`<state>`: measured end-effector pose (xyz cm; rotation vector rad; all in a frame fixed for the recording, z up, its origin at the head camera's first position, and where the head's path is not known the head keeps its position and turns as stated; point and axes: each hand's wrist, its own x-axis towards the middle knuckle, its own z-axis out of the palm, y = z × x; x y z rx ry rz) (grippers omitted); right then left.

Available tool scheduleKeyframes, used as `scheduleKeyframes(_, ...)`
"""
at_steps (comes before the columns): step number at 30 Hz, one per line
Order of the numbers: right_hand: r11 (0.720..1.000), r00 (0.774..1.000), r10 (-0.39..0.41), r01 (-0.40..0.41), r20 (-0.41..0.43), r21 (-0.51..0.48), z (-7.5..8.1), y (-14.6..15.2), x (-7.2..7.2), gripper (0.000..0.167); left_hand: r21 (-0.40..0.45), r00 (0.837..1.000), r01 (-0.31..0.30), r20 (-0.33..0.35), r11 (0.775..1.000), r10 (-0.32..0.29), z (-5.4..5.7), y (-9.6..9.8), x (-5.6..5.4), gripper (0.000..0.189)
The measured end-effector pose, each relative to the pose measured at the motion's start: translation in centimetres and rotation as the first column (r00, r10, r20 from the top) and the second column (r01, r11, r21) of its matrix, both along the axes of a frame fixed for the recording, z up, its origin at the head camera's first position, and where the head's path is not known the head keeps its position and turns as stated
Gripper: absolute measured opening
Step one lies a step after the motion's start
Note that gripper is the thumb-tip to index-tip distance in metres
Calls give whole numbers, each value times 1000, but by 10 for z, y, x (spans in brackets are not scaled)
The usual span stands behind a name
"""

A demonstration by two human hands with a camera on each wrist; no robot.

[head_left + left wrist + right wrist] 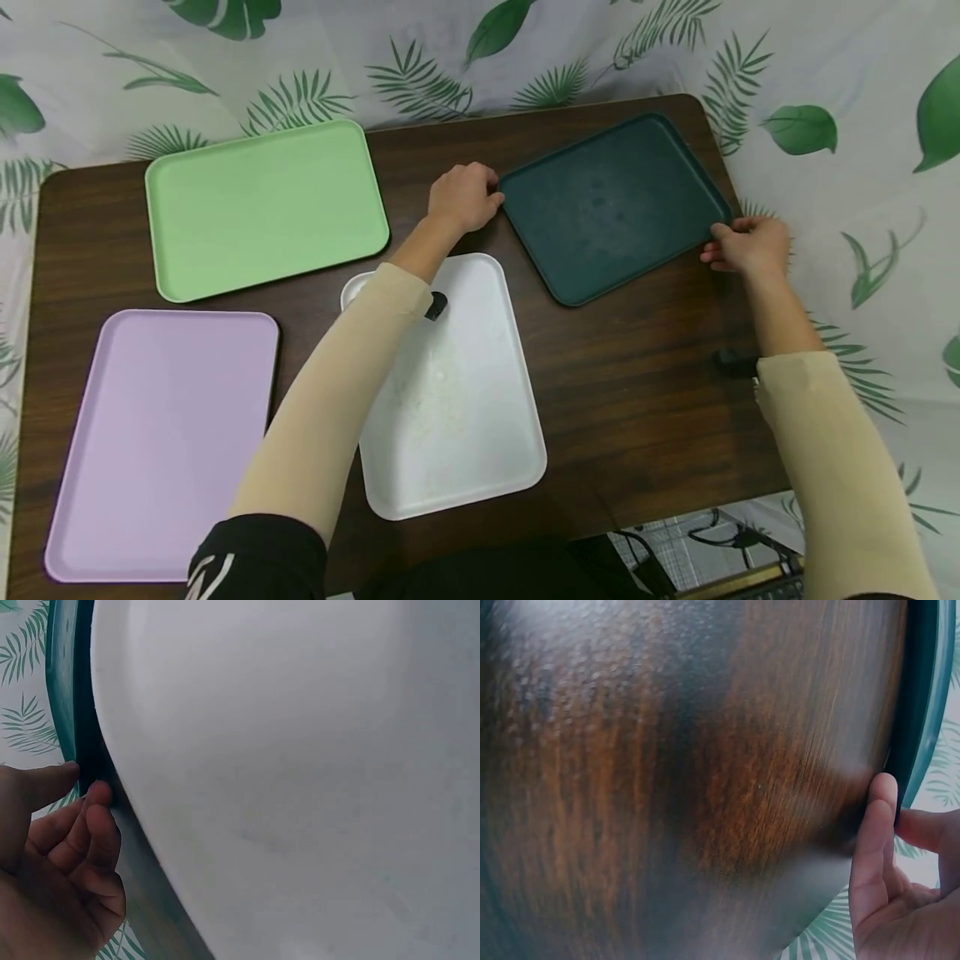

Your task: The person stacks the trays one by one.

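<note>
though seemingly blotchy, dark-green tray (617, 210)

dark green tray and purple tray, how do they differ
The dark green tray is deep-toned, the purple tray pale. The left hand and right hand grip the dark green tray; neither holds the purple tray. The dark green tray is at the table's far right, the purple tray near left. Both have rounded corners.

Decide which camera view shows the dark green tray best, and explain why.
The head view: nearly all of the dark green tray shows, with the left hand and right hand at two corners. Each wrist view shows only a strip of its edge, beside that hand.
</note>
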<state>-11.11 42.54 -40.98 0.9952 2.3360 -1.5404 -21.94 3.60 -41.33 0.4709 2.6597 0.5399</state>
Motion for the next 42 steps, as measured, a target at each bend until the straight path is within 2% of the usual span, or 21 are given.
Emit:
scheduleKeyframes(7, 1000, 1000, 23, -23, -4, 15, 0, -4, -4, 28, 6, 1000, -20, 23, 1000, 20, 1, -2, 0, 45)
scheduleKeyframes(13, 998, 999, 38, -39, 26, 39, -3, 0, 4, 59, 29, 999, -19, 35, 999, 18, -2, 3, 5, 42)
scheduleKeyframes(17, 999, 1000, 12, -12, 21, 35, -3, 5, 10, 45, 65, 999, -21, 26, 998, 20, -3, 7, 8, 39)
scheduleKeyframes(24, 1000, 1000, -1, 1, 17, 5, -2, 3, 14, 36, 78, 999, -50, 22, 996, 49, 1, 7, 13, 36)
scheduleKeyframes(28, 1000, 1000, -17, 17, -5, -7, 2, 1, 16, 19, 102, 998, -58, 10, 993, 58, 4, 6, 15, 36)
scheduleKeyframes(36, 999, 999, -11, 9, -44, -42, 7, -4, 16, 17, 118, 997, -71, 8, 990, 70, 10, -2, 19, 35)
scheduleKeyframes(42, 996, 997, -10, 3, -82, -84, 11, -8, 10, 18, 132, 996, -81, -15, 988, 83, 16, -10, 17, 34)
